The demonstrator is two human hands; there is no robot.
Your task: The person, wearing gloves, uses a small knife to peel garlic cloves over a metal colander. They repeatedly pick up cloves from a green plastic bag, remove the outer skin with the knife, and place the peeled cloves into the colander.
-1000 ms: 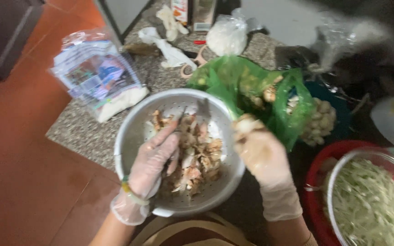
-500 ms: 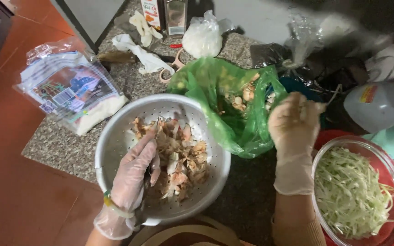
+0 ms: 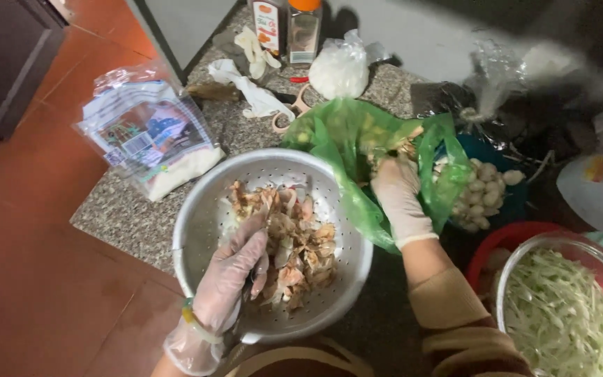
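Head view: gloved hands over colander and green bag.

Left hand (image 3: 235, 269) resting loosely curled, grip released, on pale shell scraps (image 3: 294, 241) inside metal colander (image 3: 197, 230) on speckled surface (image 3: 134, 223); right hand (image 3: 398, 199) reaching into green plastic bag (image 3: 343, 143), grip pinching a small piece, hard to identify.

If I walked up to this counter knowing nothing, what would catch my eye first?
Likely the metal colander at centre, heaped with pinkish shell scraps, the gloved left hand resting in them. Just behind it, the gloved right hand reaches into a bright green plastic bag. At lower right sits a bowl of shredded cabbage.
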